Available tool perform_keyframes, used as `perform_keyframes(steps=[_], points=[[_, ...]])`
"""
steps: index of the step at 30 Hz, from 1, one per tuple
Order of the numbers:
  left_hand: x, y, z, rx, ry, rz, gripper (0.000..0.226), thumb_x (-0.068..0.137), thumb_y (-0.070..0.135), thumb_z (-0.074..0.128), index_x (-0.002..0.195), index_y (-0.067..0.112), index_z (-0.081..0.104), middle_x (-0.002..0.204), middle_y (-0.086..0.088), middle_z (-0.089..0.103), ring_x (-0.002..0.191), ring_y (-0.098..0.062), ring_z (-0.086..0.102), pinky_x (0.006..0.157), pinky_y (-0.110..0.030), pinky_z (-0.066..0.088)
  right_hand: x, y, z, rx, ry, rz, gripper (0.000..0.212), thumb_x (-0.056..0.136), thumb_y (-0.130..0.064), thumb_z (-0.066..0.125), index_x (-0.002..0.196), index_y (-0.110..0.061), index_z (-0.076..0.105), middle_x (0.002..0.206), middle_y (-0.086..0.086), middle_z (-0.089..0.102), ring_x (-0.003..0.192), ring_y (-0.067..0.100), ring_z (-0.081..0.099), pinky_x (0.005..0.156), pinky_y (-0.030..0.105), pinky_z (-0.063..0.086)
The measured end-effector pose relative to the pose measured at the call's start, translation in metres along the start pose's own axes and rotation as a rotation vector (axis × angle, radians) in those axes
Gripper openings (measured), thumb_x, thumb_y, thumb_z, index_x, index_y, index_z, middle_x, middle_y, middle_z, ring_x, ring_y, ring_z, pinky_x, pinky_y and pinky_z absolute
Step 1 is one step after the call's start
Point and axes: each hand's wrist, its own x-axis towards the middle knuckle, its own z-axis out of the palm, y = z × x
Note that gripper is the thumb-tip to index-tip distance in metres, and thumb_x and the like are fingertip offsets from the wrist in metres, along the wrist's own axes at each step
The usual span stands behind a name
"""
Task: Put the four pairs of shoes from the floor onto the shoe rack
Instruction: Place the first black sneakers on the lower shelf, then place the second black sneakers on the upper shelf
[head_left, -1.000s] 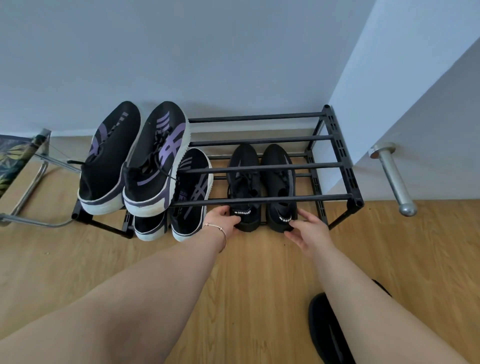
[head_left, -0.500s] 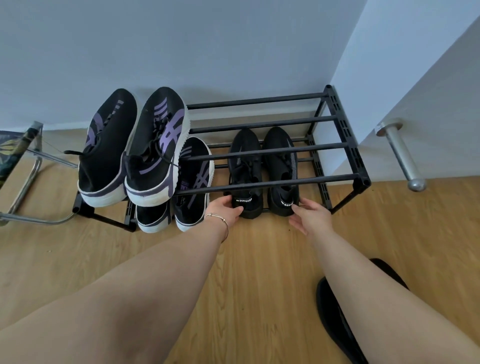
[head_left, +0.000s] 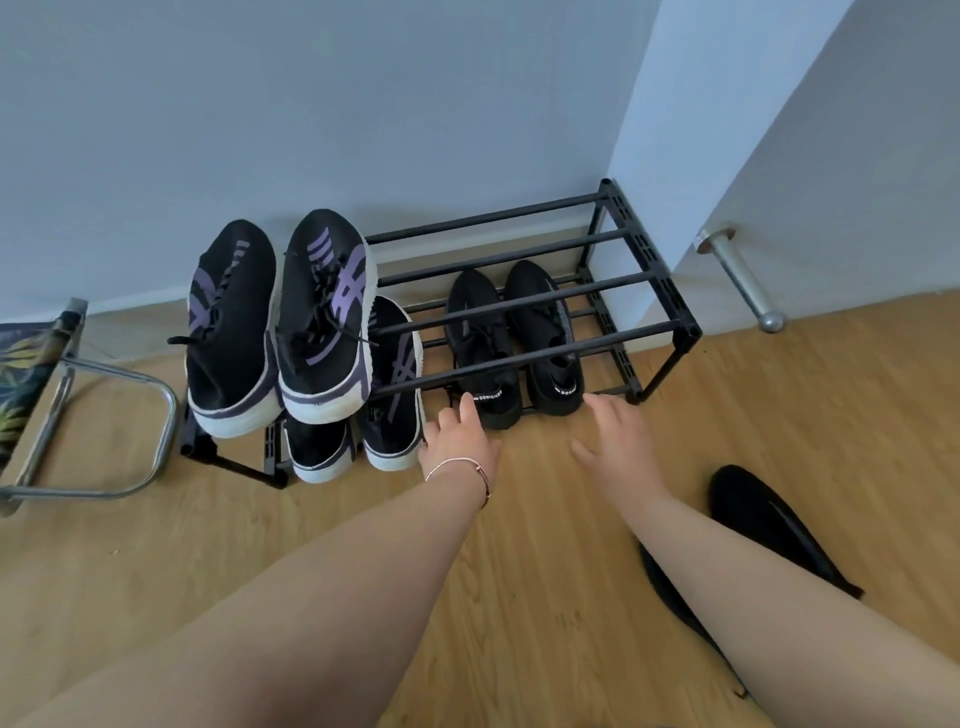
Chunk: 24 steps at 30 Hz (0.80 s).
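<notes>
While both of my hands are open and holding nothing, the black knit pair (head_left: 514, 343) sits on the low shelf of the shoe rack (head_left: 652, 270), at about 12 o'clock from my hands. My left hand (head_left: 460, 439) has its fingers spread wide, and one fingertip is at the heel of the left knit shoe. I cannot tell if it really touches. My right hand (head_left: 615, 441) is flat and loose over the floor (head_left: 545, 519), just in front of the other heel.

I think this step is nearly finished. To do it well, I should check that both heels are pushed in evenly and sit side by side, so no shoe sticks out. Then I should turn to the flat black shoes (head_left: 769, 525) on the floor at about 4 o'clock from my right hand. My right arm hides part of them. It would be best to lift them by the heels, one in each hand.

Now I count. Two purple-striped sneakers (head_left: 280, 322) are on the top bars at 10 o'clock. Two more striped sneakers (head_left: 395, 384) are under them on the low shelf. Two knit shoes are on the low shelf too. That makes three pairs on the rack. One pair is left on the floor, I think. The top bars on the right are bare, so it could go there.
</notes>
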Motion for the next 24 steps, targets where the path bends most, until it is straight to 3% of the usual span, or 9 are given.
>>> perform_keyframes(steps=[6,11,18,24], points=[[-0.032,-0.009,-0.023,0.103,0.040,0.135,0.069,0.097,0.044,0.045,0.155,0.020,0.016,0.150,-0.012,0.036,0.135,-0.034,0.034,0.108,-0.046,0.035,-0.037,-0.038,-0.042,-0.315,0.068,-0.111,0.066,0.088,-0.033,0.070,0.144,-0.006,0.046,0.142,0.014,0.053,0.135,0.032,0.045,0.113,0.044,0.040],[-0.070,-0.003,-0.048,0.138,0.093,0.256,0.068,0.097,0.046,0.046,0.154,0.019,0.019,0.149,-0.013,0.037,0.135,-0.034,0.035,0.107,-0.047,0.036,-0.088,-0.061,-0.096,-0.416,0.109,-0.029,0.069,0.091,-0.041,0.064,0.146,-0.006,0.041,0.141,0.015,0.053,0.129,0.034,0.049,0.105,0.044,0.045],[-0.124,0.008,-0.064,0.239,0.183,0.482,0.068,0.097,0.043,0.044,0.154,0.016,0.019,0.152,-0.012,0.035,0.140,-0.034,0.031,0.113,-0.047,0.032,-0.160,-0.063,-0.164,-0.510,0.138,0.118,0.074,0.094,-0.045,0.057,0.151,-0.007,0.030,0.149,0.015,0.044,0.135,0.032,0.043,0.109,0.044,0.039],[-0.149,0.034,-0.072,0.315,0.276,0.652,0.067,0.098,0.046,0.040,0.155,0.017,0.018,0.157,-0.012,0.030,0.146,-0.033,0.024,0.116,-0.049,0.028,-0.191,-0.063,-0.177,-0.509,0.145,0.183,0.078,0.096,-0.045,0.055,0.156,-0.008,0.022,0.154,0.015,0.040,0.141,0.033,0.038,0.115,0.046,0.032]])
